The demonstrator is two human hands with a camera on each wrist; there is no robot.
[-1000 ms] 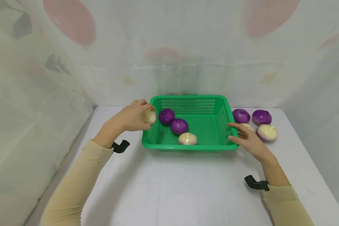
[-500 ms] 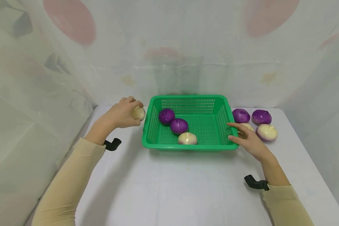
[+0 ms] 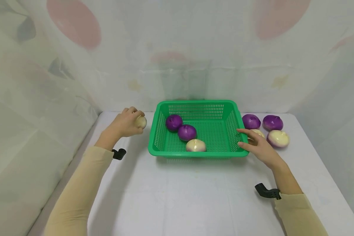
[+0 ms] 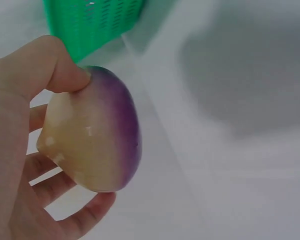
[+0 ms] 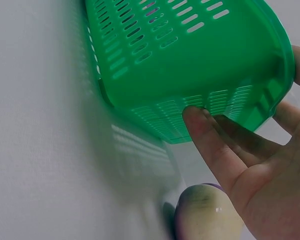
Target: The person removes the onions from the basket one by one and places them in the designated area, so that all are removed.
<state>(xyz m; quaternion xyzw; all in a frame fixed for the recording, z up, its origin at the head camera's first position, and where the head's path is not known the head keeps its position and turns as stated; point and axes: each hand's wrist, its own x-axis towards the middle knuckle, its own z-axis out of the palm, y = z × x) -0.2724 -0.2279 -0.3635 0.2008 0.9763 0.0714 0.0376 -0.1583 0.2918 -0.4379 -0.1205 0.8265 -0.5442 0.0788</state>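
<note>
Cream-and-purple, rounded and glossy, the turnip-shaped vegetable sits in the left hand, whose grip is curled round it, thumb on its purple edge and fingers under its pale side. Hand and vegetable are just left of the green perforated plastic basket, outside its wall and low over the white table; whether the vegetable touches the table cannot be told.

Inside the basket lie two purple round vegetables side by side, touching, and a cream one against the near wall.

At the basket's right end the right hand has its grip relaxed and spread, straight fingertips pressing on the outer wall below the rim, holding nothing. Just behind that hand a pale vegetable lies on the table, partly hidden. Further right are two more purple ones and a cream-and-purple one, close together beside the basket.

Beige sleeves cover both forearms.
</note>
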